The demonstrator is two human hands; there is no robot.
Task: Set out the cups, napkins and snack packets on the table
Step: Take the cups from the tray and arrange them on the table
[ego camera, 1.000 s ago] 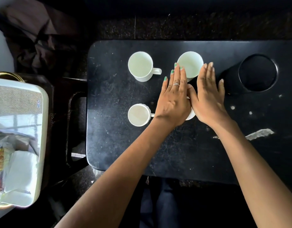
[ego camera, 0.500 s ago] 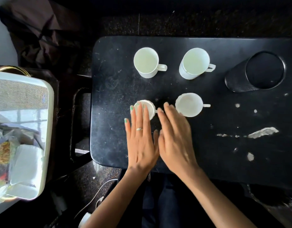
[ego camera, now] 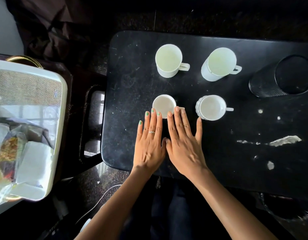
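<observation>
Several white cups stand upright on the black table (ego camera: 125, 80): two at the back (ego camera: 168, 60) (ego camera: 219, 64) and two nearer me (ego camera: 163, 104) (ego camera: 211, 107). My left hand (ego camera: 149, 142) and my right hand (ego camera: 183, 144) lie flat and side by side on the table, fingers spread, holding nothing. Their fingertips touch the near edge of the front left cup. White napkins (ego camera: 34, 163) and snack packets (ego camera: 7, 149) lie in a white tray (ego camera: 62, 104) to the left of the table.
A black mesh cylinder (ego camera: 281, 77) stands at the table's back right. White scuffs (ego camera: 284, 141) mark the table's right side. A dark chair frame (ego camera: 90, 122) sits between tray and table. A white cable (ego camera: 97, 201) runs on the floor below.
Both hands drew back from the right-hand cups toward me and to the left, ending flat in front of the front left cup. The view shifted slightly.
</observation>
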